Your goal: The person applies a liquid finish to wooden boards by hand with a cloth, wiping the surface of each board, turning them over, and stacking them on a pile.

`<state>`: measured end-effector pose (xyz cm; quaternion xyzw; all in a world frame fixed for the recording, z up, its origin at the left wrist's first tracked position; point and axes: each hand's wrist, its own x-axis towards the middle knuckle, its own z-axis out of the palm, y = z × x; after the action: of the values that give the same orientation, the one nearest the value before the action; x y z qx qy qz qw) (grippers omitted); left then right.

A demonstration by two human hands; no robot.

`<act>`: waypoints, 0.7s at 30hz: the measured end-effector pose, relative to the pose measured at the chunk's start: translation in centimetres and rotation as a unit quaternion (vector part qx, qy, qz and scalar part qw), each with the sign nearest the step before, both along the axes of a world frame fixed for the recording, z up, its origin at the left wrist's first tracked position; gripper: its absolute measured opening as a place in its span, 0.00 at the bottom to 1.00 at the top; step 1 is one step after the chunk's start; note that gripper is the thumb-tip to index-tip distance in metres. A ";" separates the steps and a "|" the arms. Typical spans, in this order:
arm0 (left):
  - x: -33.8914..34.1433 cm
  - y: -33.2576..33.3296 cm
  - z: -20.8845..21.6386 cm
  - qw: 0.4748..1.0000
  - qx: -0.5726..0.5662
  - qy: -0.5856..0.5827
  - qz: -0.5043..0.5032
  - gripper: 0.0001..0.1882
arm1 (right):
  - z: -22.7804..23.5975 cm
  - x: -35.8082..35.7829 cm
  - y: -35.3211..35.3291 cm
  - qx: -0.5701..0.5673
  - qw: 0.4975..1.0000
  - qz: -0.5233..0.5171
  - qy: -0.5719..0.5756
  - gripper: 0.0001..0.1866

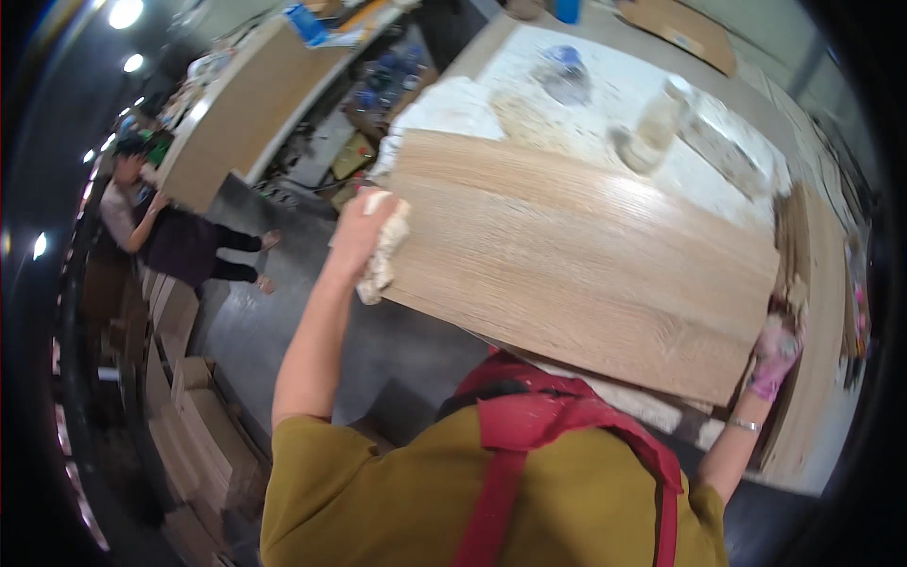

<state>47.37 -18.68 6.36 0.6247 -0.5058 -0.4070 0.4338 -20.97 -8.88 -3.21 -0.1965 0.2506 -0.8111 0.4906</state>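
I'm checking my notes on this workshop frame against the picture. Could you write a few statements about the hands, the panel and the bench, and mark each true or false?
1. The left hand presses a pale crumpled cloth against the edge of the wooden panel. True.
2. The right hand is bare. False: it wears a pink glove and grips the panel's right corner.
3. A clear plastic bottle stands on the white bench top beyond the panel. True.
4. The panel is painted dark blue. False: it is light wood with visible grain.
5. Nobody else is in view. False: another person is at the far left.
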 end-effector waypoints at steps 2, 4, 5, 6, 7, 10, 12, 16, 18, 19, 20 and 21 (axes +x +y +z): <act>1.9 -0.1 -1.2 0.990 -0.010 -0.143 -0.008 0.10 | -2.3 0.5 -0.9 0.027 0.902 -0.129 0.411 0.20; 0.2 0.3 -1.3 0.993 -0.015 -0.119 0.025 0.14 | -3.0 -0.7 0.3 -0.111 0.971 0.065 0.199 0.18; -0.3 0.6 -0.9 0.997 0.003 -0.080 0.009 0.16 | -1.7 1.4 0.5 -0.163 0.955 0.126 0.213 0.19; -0.3 0.7 -1.9 0.996 -0.024 -0.085 0.003 0.17 | -3.7 0.5 0.8 -0.009 0.945 -0.081 0.316 0.20; 0.4 1.0 -3.1 0.995 -0.046 -0.090 -0.002 0.18 | -2.6 -0.2 0.3 -0.080 0.970 0.077 0.216 0.21; 0.5 2.0 -3.4 0.995 -0.018 -0.100 -0.012 0.21 | -2.3 0.5 -0.5 -0.055 0.984 0.119 0.118 0.23; 0.8 2.0 -4.4 0.994 -0.015 -0.109 -0.009 0.21 | -1.4 3.2 -0.5 -0.045 0.985 0.117 0.116 0.23; 0.8 1.9 -4.1 0.973 0.010 -0.228 -0.029 0.20 | -0.4 6.5 -1.3 -0.027 0.986 0.122 0.106 0.23; 0.6 1.8 -2.3 0.956 -0.005 -0.292 0.005 0.18 | -0.2 7.6 -1.1 -0.019 0.987 0.123 0.103 0.23; 0.8 1.8 -0.9 0.964 -0.045 -0.261 0.030 0.17 | -0.3 8.2 -1.0 -0.015 0.987 0.126 0.100 0.23; 0.8 1.9 0.7 0.968 -0.087 -0.230 0.054 0.16 | -0.3 8.6 -1.0 -0.012 0.987 0.126 0.099 0.23; -0.3 2.6 3.3 0.977 -0.049 -0.203 0.041 0.16 | -0.4 9.1 -0.8 -0.006 0.987 0.125 0.096 0.23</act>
<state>47.06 -16.07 9.64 0.6922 -0.5769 -0.2284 0.3687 -11.86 -9.65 -3.60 -0.3064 0.2654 -0.7220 0.5608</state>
